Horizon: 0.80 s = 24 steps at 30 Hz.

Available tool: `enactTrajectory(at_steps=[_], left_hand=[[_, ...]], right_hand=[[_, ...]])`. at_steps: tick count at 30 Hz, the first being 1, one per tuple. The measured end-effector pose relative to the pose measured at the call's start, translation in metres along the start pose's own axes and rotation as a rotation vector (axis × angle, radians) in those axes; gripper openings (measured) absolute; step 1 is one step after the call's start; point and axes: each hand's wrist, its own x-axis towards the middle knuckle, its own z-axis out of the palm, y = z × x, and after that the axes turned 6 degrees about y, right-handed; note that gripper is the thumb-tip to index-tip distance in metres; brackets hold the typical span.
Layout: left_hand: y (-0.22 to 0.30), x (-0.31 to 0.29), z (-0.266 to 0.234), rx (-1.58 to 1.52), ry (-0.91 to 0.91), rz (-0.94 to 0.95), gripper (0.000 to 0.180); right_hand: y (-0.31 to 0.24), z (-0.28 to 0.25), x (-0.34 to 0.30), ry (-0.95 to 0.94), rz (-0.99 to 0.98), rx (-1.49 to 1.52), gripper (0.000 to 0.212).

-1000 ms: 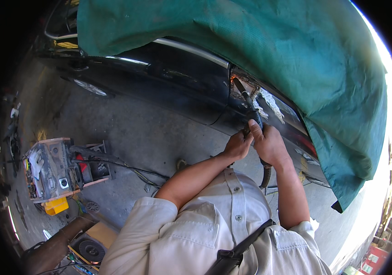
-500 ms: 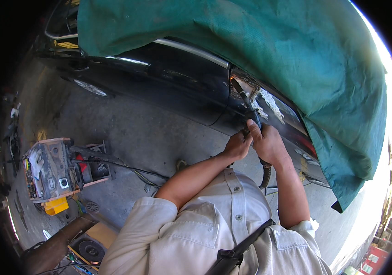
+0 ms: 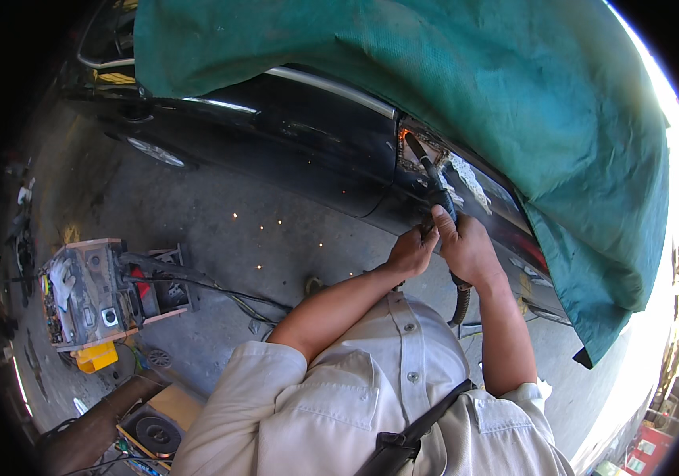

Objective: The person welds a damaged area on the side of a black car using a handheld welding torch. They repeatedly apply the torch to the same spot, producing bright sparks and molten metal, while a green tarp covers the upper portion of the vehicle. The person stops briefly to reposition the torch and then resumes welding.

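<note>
Both hands are closed around a black welding torch (image 3: 441,198) with a bent neck. My right hand (image 3: 469,247) wraps the handle, its thumb lying along the top. Against its lower left side, my left hand (image 3: 412,253) grips too; its fingertips are partly hidden. The torch's tip points at the far edge of a bare, rough patch (image 3: 425,144) on the black car body (image 3: 307,151), just right of the door seam. Orange glows at the tip. A ribbed hose (image 3: 461,301) hangs from the handle toward my body.
A green tarp (image 3: 466,87) drapes over the car beyond my hands. Small glowing sparks (image 3: 280,222) scatter over the concrete floor (image 3: 220,198). At left stands a wheeled cart (image 3: 89,293) with tools and cables running toward me. Another open box (image 3: 157,432) sits at lower left.
The orange glow at the torch tip has grown, and bright sparks now show above the floor to the left. The tip has shifted slightly right; both hands keep their grip.
</note>
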Motion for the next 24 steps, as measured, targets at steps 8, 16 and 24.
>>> enactTrajectory(at_steps=[8,16,24], left_hand=[[-0.004,0.002,0.001,0.002,-0.02,0.005,0.075],[-0.015,0.008,0.008,0.046,0.001,0.152,0.072],[-0.008,0.003,0.002,-0.035,-0.027,0.033,0.063]], right_hand=[[0.007,0.007,0.004,0.023,-0.091,-0.017,0.072],[0.008,0.007,0.006,0.016,-0.098,-0.054,0.074],[-0.002,0.002,0.004,-0.009,-0.034,-0.012,0.068]])
